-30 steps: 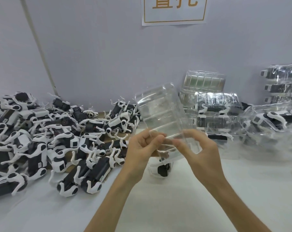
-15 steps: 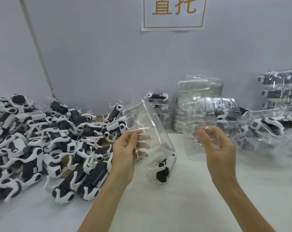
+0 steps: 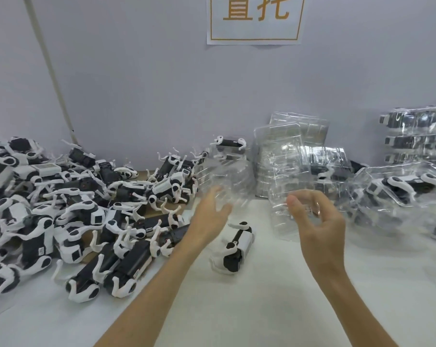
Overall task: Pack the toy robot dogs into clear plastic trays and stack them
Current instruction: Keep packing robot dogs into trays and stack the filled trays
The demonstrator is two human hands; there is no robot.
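Note:
My left hand (image 3: 210, 214) grips the lower edge of a clear plastic tray (image 3: 224, 171), held up and tilted over the table; the fingers are blurred. My right hand (image 3: 319, 219) pinches a second clear tray (image 3: 284, 176) between thumb and fingers, upright and apart from the first. Between my forearms one black-and-white toy robot dog (image 3: 237, 246) lies on the white table, with clear plastic showing around it.
A big pile of loose toy dogs (image 3: 69, 211) covers the table's left. Empty clear trays (image 3: 302, 131) lean against the back wall. Packed trays (image 3: 402, 186) lie at the right, with a stack of packed trays (image 3: 417, 139) behind them. White table surface (image 3: 249, 304) lies near me.
One second ago both hands held the trays together as one. They have since pulled apart, one tray in each hand, the left tray moving left and the right tray right.

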